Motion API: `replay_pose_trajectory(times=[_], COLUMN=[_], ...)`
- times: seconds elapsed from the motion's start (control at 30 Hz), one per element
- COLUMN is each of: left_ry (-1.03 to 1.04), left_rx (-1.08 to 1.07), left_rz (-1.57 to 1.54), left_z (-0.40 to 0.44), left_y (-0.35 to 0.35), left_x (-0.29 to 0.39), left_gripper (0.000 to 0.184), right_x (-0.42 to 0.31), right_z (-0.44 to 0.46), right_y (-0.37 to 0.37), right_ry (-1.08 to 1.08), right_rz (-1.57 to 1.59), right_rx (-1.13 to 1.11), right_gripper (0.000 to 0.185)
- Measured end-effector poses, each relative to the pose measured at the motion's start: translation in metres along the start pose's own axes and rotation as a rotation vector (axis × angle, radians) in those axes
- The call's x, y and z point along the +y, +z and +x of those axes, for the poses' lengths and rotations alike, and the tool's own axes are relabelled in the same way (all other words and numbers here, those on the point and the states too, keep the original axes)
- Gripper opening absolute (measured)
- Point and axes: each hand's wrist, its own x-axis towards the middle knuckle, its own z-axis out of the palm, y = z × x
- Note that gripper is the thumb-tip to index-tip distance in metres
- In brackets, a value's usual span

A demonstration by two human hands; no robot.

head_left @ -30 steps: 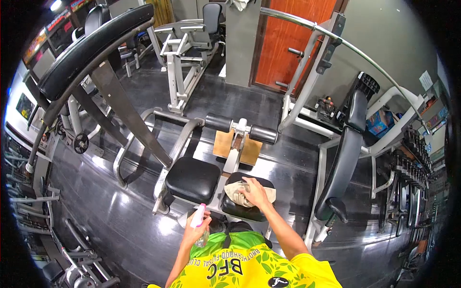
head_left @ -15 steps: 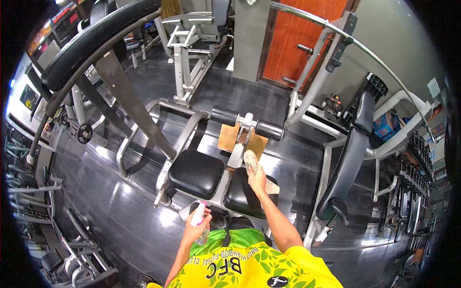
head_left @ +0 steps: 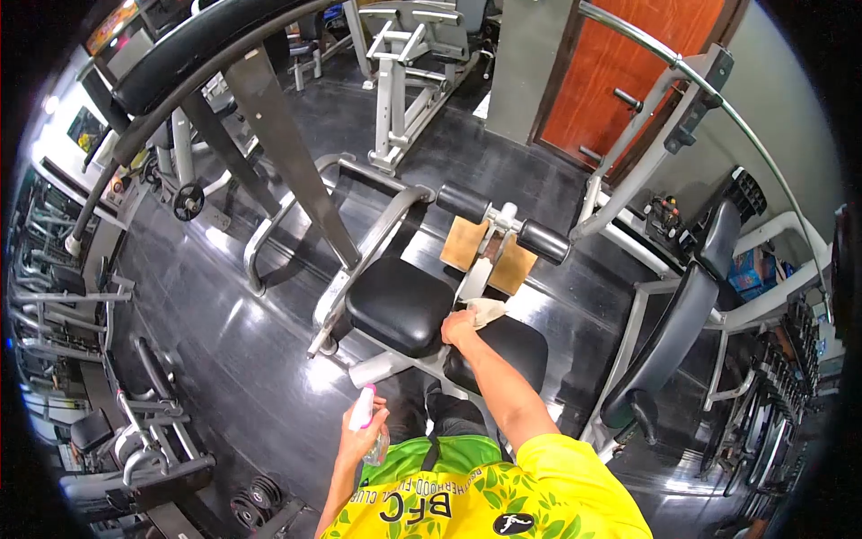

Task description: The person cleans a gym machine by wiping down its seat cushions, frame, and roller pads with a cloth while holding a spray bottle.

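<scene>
Cloth shifted to 11 o'clock edge of right seat pad, bunched in right hand, apparently mid-wipe; left hand, apart at 8 o'clock, wrapped round spray bottle.

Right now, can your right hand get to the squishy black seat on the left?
Probably yes: the right hand, gripping the beige cloth, is close beside the left black seat pad, and nothing seems to block it.
</scene>
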Motion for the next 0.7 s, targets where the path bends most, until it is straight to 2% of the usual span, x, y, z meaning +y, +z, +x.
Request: replay_pose_trajectory(times=[0.07, 0.17, 0.27, 0.4, 0.47, 0.53, 0.63, 0.7], left_ry=[-0.015, -0.006, 0.041, 0.036, 0.028, 0.046, 0.049, 0.042], left_rx=[0.011, -0.021, -0.041, -0.108, -0.157, -0.180, -0.213, -0.236], left_rz=[0.003, 0.036, 0.088, 0.044, 0.056, 0.072, 0.076, 0.074], left_z=[-0.002, -0.001, -0.001, -0.007, -0.008, -0.010, -0.013, -0.014], left_y=[-0.001, -0.004, -0.004, 0.003, 0.007, 0.008, 0.010, 0.007], left_x=[-0.001, -0.010, -0.016, -0.008, -0.006, -0.007, -0.007, -0.009], left_gripper=[0.020, 0.019, 0.019, 0.021, 0.019, 0.019, 0.020, 0.020], right_x=[-0.011, -0.026, -0.046, -0.049, -0.050, -0.041, -0.018, -0.002], right_z=[-0.012, -0.048, -0.073, -0.109, -0.128, -0.143, -0.162, -0.172], right_y=[0.003, 0.014, 0.046, 0.065, 0.076, 0.097, 0.133, 0.167], right_ry=[-0.011, -0.055, 0.005, -0.029, -0.138, -0.183, -0.384, -0.363], right_rz=[0.015, 0.002, -0.099, -0.165, -0.359, -0.383, -0.318, -0.320], right_rx=[0.001, 0.121, 0.426, 0.529, 0.649, 0.659, 0.762, 0.592], right_gripper=[0.035, 0.034, 0.037, 0.035, 0.037, 0.038, 0.036, 0.034])
